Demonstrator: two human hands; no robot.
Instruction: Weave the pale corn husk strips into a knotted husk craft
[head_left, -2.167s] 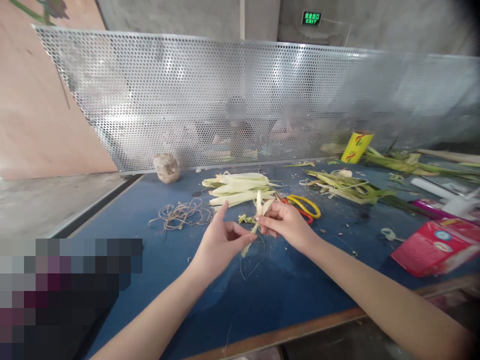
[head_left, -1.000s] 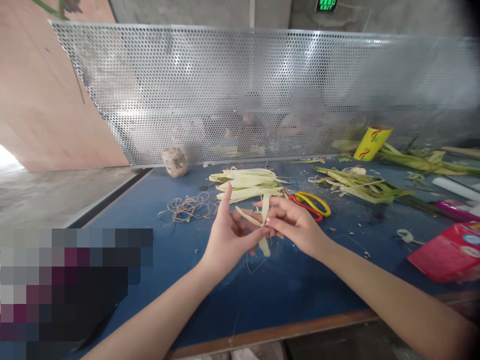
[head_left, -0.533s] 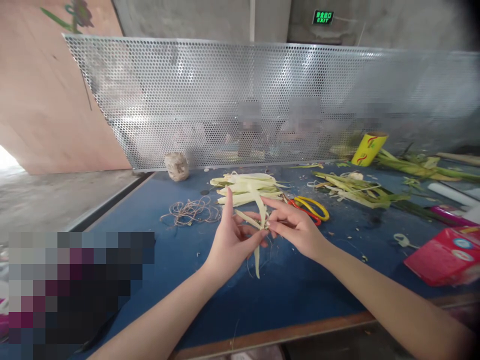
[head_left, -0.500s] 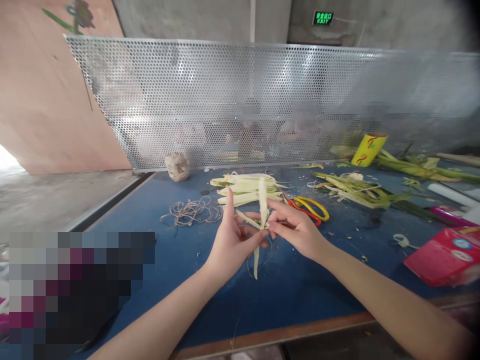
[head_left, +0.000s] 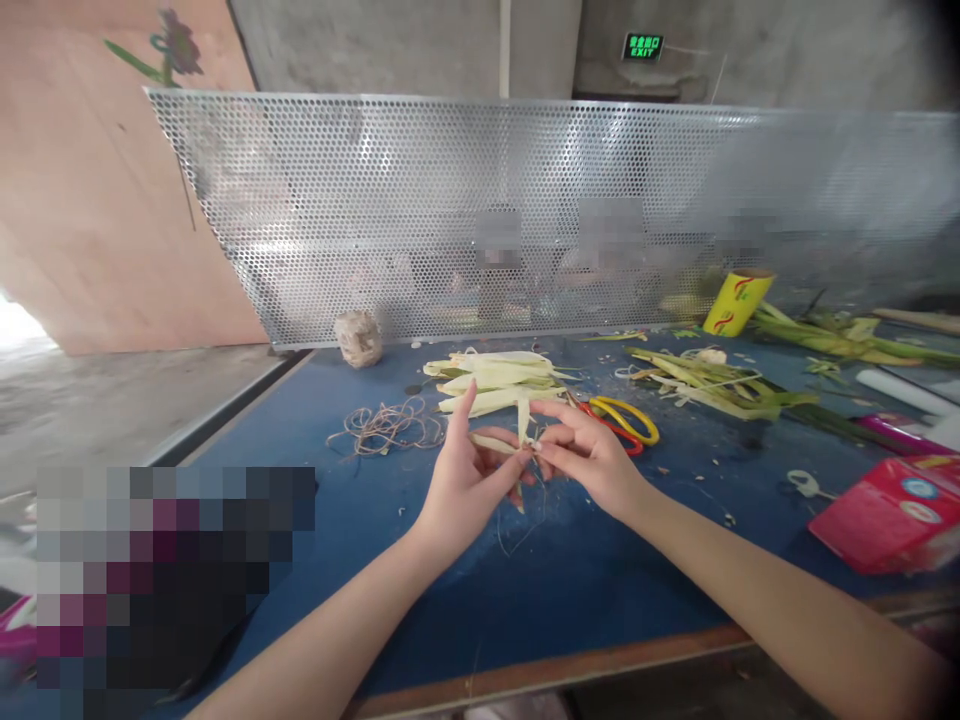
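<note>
Both hands meet over the blue table, pinching a pale corn husk strip (head_left: 523,420) between their fingertips. My left hand (head_left: 476,465) has its index finger raised and its thumb pressed to the strip. Fingers of my right hand (head_left: 581,450) close on the same spot from the right. A second pale end pokes out leftward between the left fingers, and a fine thread hangs beneath. Just behind the hands lies a pile of corn husks (head_left: 499,370). Scissors with yellow and red handles (head_left: 630,420) rest beyond my right hand. Left of the hands is a tangle of brown string (head_left: 382,430).
A perforated metal screen (head_left: 420,200) stands along the table's back edge. Ahead of it are a wrapped roll (head_left: 358,338) and a yellow tube (head_left: 739,303). Green husks (head_left: 720,385) and a red packet (head_left: 885,515) lie to the right. Pixelated shapes cover the lower left.
The upright husk end looks shorter, and the end that hung below the hands is now mostly out of sight. Both hands keep nearly the same place; the view has shifted slightly.
</note>
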